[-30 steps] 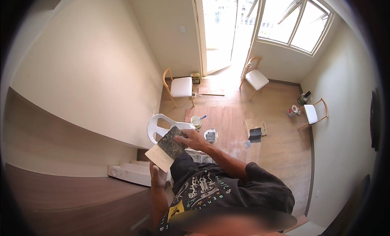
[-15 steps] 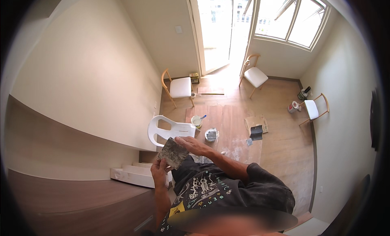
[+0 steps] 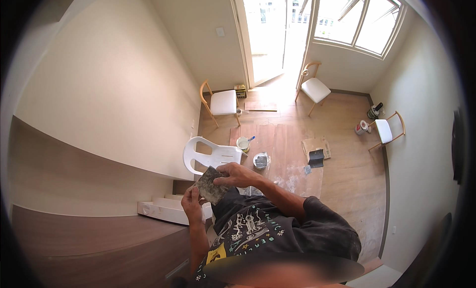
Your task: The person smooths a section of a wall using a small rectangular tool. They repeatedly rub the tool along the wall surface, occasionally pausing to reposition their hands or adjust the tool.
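Hands, two: left hand (image 3: 192, 204) and right hand (image 3: 237, 174) both grasp one flat grey, speckled rectangular pad (image 3: 211, 185), held at chest height. Chairs on wooden floor (image 3: 347, 184): one white plastic chair (image 3: 210, 154), three wood-framed white-seated chairs (image 3: 221, 101). Buckets: two (image 3: 243, 143).

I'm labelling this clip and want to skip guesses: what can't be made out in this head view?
- Grey sheet: what it is made of is too small to tell; the right hand covers its far edge, the left hand its near corner.
- Small tubs on the floor: contents too small to see.
- White chair: legs hidden by the seat from above.
- Person's legs and feet: hidden beneath the torso.
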`<state>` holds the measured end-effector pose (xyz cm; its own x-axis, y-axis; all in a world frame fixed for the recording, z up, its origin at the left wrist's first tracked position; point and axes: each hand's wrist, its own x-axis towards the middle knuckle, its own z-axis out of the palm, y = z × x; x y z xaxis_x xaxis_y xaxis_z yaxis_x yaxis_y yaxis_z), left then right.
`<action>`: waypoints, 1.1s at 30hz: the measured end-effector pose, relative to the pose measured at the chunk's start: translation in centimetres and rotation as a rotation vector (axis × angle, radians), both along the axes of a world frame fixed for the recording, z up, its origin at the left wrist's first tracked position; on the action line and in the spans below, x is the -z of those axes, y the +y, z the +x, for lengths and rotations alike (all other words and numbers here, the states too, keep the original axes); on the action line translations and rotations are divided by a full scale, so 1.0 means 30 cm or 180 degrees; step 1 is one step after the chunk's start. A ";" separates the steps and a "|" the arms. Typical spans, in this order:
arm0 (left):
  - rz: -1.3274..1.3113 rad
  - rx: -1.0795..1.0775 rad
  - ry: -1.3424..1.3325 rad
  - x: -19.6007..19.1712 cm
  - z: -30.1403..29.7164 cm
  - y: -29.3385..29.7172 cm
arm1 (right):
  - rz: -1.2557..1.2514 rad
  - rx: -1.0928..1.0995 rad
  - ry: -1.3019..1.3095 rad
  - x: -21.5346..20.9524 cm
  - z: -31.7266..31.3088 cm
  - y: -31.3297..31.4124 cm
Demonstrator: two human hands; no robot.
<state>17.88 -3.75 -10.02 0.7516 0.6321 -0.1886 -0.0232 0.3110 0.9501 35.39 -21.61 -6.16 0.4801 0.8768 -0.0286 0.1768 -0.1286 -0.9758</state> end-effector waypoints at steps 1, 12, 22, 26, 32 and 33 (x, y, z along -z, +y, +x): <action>-0.0004 -0.0021 -0.0008 0.001 -0.004 0.000 | 0.0002 -0.0065 0.0070 0.004 0.002 0.000; 0.0000 0.0641 0.0029 -0.028 0.002 0.009 | 0.0244 0.0404 0.0517 0.065 -0.002 0.013; 0.0248 0.0811 0.0256 -0.084 0.066 -0.029 | 0.1371 0.0588 0.2479 0.123 0.021 -0.008; 0.0336 0.0957 0.0448 -0.152 0.078 -0.058 | 0.1209 0.0598 0.2430 0.107 -0.005 0.021; 0.0314 0.0293 0.0139 -0.140 0.053 -0.044 | 0.0785 0.0707 0.2175 0.075 -0.008 0.020; 0.0344 0.0150 -0.0007 -0.138 0.048 -0.041 | 0.0849 0.0749 0.2257 0.072 -0.013 0.014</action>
